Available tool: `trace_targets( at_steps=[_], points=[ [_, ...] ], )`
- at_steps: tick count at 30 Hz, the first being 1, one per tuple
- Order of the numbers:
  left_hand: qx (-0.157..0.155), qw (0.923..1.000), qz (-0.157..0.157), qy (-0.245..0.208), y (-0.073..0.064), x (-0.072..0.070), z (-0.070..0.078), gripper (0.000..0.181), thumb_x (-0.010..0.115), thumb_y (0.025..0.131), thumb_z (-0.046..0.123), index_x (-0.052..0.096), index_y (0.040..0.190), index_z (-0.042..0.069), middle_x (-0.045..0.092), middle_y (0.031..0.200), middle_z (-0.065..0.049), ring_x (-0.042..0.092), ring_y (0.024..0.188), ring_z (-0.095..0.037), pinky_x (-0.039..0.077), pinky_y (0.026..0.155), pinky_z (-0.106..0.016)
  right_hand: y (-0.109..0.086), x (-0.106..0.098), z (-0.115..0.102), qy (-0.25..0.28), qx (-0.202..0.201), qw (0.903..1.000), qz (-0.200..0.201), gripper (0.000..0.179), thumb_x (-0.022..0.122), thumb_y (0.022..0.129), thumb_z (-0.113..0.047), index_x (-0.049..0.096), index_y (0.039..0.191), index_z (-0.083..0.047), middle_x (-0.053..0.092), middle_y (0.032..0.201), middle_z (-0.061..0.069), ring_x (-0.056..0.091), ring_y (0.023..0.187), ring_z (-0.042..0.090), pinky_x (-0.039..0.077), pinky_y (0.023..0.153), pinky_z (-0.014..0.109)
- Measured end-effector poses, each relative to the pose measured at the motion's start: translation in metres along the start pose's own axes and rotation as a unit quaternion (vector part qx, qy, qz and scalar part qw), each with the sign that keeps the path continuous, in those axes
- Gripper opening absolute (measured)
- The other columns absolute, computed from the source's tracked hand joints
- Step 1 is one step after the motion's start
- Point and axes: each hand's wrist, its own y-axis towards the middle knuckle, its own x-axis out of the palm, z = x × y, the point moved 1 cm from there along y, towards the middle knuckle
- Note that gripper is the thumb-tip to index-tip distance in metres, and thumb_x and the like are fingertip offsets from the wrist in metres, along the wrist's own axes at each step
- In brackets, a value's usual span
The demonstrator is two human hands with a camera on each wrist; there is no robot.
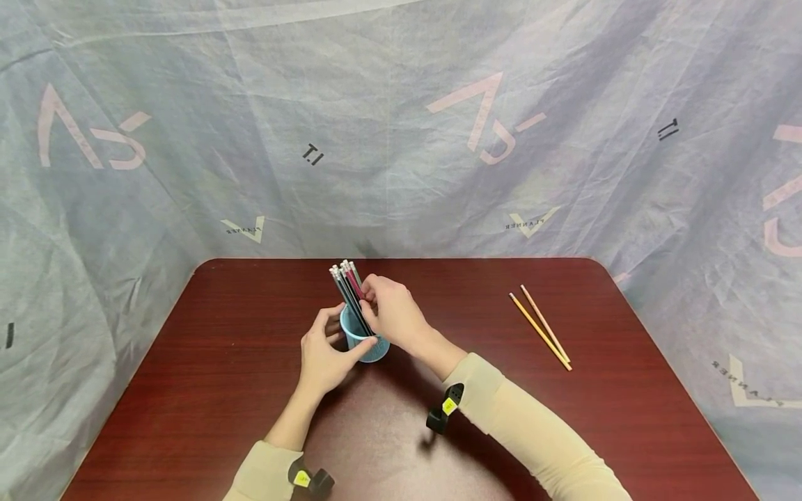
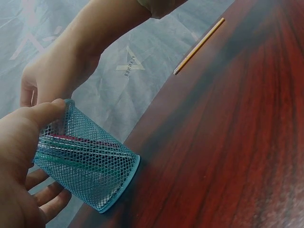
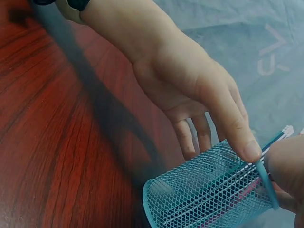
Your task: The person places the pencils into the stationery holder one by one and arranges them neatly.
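A light-blue wire-mesh pencil cup (image 1: 374, 351) stands near the middle of the table, holding several pencils (image 1: 348, 289) whose white eraser ends lean to the left above the rim. My left hand (image 1: 324, 358) grips the cup from its left side, thumb along the near rim and the other fingers round the far side. At the mouth of the cup, my right hand (image 1: 396, 313) pinches a pencil in the bunch; its fingertips are partly hidden. Through the mesh in the right wrist view, dark pencils and a red pencil (image 3: 247, 189) show inside the cup.
On the right of the dark red table (image 1: 200, 390) lie a yellow pencil (image 1: 539, 328) and a pinkish pencil (image 1: 546, 321), nearly meeting at their near ends. Grey printed cloth (image 1: 388, 195) hangs behind the table and along its sides.
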Motion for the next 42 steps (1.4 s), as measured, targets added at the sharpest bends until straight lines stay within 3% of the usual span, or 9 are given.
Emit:
trace_targets(
  at_steps=[13,25,34,42],
  points=[
    [-0.003,0.9999,-0.007,-0.007,0.000,0.001,0.001,0.075,0.099,0.074,0.017,0.061,0.137,0.004,0.074,0.127,-0.015,0.076,0.113,-0.033,0.066,0.094,-0.050,0.002,-0.001,0.001,-0.007,0.014,0.9997,-0.021,0.013,0.075,0.096,-0.006,0.064,0.104,-0.004,0.074,0.095,0.007,0.075,0.083,0.018,0.064,0.073,0.029],
    [-0.005,1.0000,-0.004,-0.006,0.000,0.001,0.000,0.076,0.098,0.075,0.020,0.061,0.139,0.005,0.074,0.128,-0.015,0.076,0.112,-0.033,0.065,0.093,-0.051,-0.004,-0.018,0.003,0.033,-0.005,0.9994,0.013,0.013,0.074,0.095,-0.001,0.067,0.105,-0.002,0.072,0.095,0.009,0.075,0.083,0.019,0.065,0.075,0.029],
    [-0.010,0.9999,-0.003,-0.007,-0.002,0.001,-0.001,0.076,0.099,0.074,0.020,0.061,0.139,0.005,0.074,0.128,-0.015,0.076,0.113,-0.033,0.065,0.094,-0.050,-0.011,-0.029,0.020,0.039,0.010,0.9984,0.040,0.013,0.073,0.093,0.000,0.067,0.106,0.000,0.073,0.095,0.010,0.074,0.083,0.021,0.066,0.076,0.033],
    [-0.010,0.9999,-0.002,-0.008,-0.001,0.001,-0.001,0.075,0.099,0.074,0.019,0.062,0.138,0.005,0.073,0.128,-0.015,0.076,0.112,-0.032,0.065,0.094,-0.050,-0.015,-0.053,0.045,0.021,0.036,0.9972,0.062,0.012,0.072,0.091,0.000,0.068,0.101,-0.002,0.074,0.089,0.010,0.074,0.080,0.020,0.065,0.072,0.031]
  ],
)
